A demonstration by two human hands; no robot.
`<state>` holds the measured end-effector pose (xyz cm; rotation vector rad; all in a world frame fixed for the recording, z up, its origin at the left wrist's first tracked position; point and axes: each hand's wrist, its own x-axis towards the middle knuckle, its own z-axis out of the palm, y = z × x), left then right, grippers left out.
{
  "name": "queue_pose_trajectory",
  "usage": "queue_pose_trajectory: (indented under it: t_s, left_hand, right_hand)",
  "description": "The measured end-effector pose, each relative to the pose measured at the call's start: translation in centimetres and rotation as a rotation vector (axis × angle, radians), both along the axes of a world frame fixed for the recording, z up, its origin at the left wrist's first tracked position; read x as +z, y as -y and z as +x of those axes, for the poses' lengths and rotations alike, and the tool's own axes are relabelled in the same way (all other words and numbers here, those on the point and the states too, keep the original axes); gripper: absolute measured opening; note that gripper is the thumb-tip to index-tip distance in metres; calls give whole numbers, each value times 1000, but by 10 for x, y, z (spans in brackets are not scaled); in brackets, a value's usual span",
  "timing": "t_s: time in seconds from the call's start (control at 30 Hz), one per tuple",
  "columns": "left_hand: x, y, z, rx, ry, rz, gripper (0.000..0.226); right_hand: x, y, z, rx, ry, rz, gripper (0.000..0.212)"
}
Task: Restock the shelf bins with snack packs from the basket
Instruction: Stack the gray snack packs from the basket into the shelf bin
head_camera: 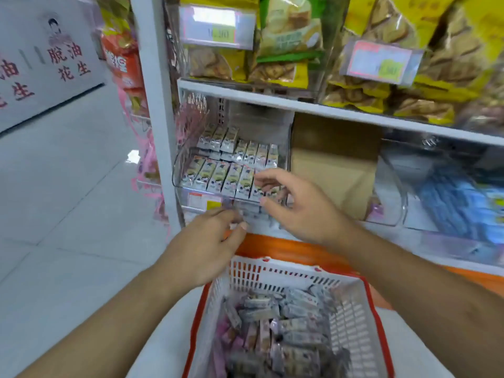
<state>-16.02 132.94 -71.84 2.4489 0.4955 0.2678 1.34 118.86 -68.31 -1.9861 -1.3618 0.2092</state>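
Right hand (297, 205) loosely spread at the front row of snack packs (218, 178) in the clear bin (177, 170), left hand (210, 241) pinching something small and blurred below; a careless nudge likely topples the standing row; basket (286, 274) stock waits beneath.

two hands (207, 246), one basket (351, 317)

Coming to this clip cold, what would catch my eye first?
Probably the two hands at centre: the right hand reaches to the front row of small snack packs in the clear shelf bin, the left hand just below it. Next, the white, red-rimmed basket of loose packs at the bottom.
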Motion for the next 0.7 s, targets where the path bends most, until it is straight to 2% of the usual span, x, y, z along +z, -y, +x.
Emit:
queue_pose_trajectory:
  t_s: [0.07, 0.17, 0.23, 0.33, 0.37, 0.53, 0.6, 0.7]
  left_hand:
    - [-27, 16, -2, -24, -57, -6, 34]
    - [-76, 39, -12, -94, -212, 63, 45]
    - [-111, 45, -23, -100, -316, 90, 61]
    - [-159, 43, -37, -10, -441, 97, 93]
    - [-173, 43, -40, 19, -469, 91, 97]
    - [-221, 47, -49, 94, -510, 5, 93]
    - [-230, 50, -47, 117, -516, 11, 93]
    - [-235, 54, -42, 142, -553, 32, 89]
  right_hand:
    - [-25, 32, -15, -10, -21, -68, 31]
    - [-79, 79, -27, -67, -106, -258, 27]
    - [-118, 104, -31, -94, -147, -411, 31]
    - [-171, 126, -30, -114, -173, -633, 37]
    - [-186, 130, -30, -120, -184, -676, 40]
    - [-251, 151, -22, -215, -280, -784, 56]
    - [-271, 155, -20, -268, -341, -783, 55]
    - [-295, 158, -20, -357, -306, -777, 57]
